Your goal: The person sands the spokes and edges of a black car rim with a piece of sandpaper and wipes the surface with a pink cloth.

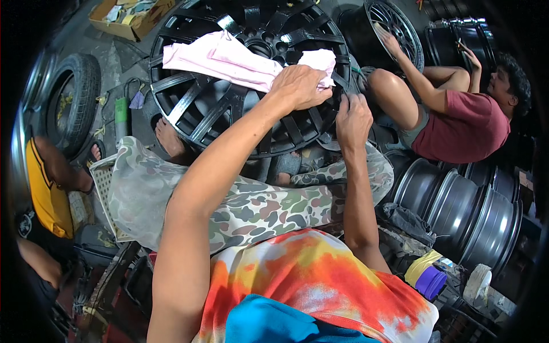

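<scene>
A large black alloy wheel (209, 117) lies face up in front of me, its glossy spokes spreading from the hub. A pale pink cloth (229, 60) stretches across it, from the upper left spokes to the right side. My left hand (300, 86) is closed around the cloth right of the hub, with a bunched end sticking out past the fingers. Beside the wheel's right edge, my right hand (353, 120) has its fingers drawn together and slightly blurred. Whatever they pinch, if anything, is too small to make out.
To the right, a co-worker in a maroon shirt (466, 123) sits touching another black wheel (394, 34). Several dark rims (457, 206) stand stacked below. A tyre (71, 106) and an open cardboard box (128, 20) are at the left, near another person's yellow-and-black clothing (48, 194).
</scene>
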